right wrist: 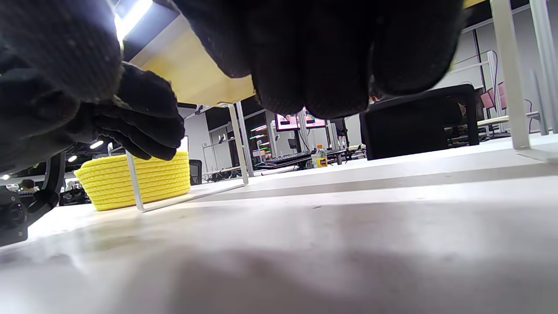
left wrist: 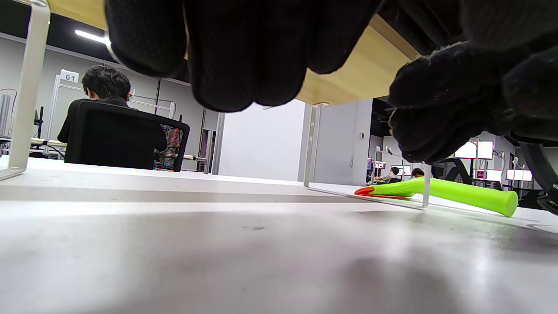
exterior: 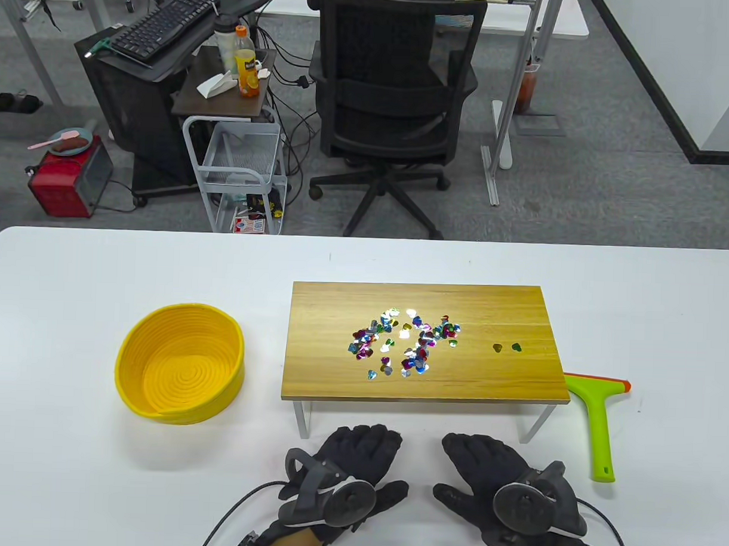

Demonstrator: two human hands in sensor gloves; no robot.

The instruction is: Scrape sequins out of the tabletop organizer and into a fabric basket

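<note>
A wooden tabletop organizer [exterior: 337,379] stands on white legs in the middle of the table. A pile of coloured heart sequins [exterior: 404,343] lies on its top, with two stray ones [exterior: 506,348] to the right. An empty yellow fabric basket [exterior: 179,362] sits left of it, also seen in the right wrist view [right wrist: 113,183]. A green scraper [exterior: 598,418] lies at the organizer's right end, also seen in the left wrist view [left wrist: 457,194]. My left hand [exterior: 358,458] and right hand [exterior: 483,468] rest flat, palm down and empty, on the table in front of the organizer.
The white table [exterior: 65,453] spreads around everything. The organizer's front legs [exterior: 302,417] stand just beyond my fingertips. An office chair [exterior: 395,89] and a cart [exterior: 237,161] are on the floor behind the table's far edge.
</note>
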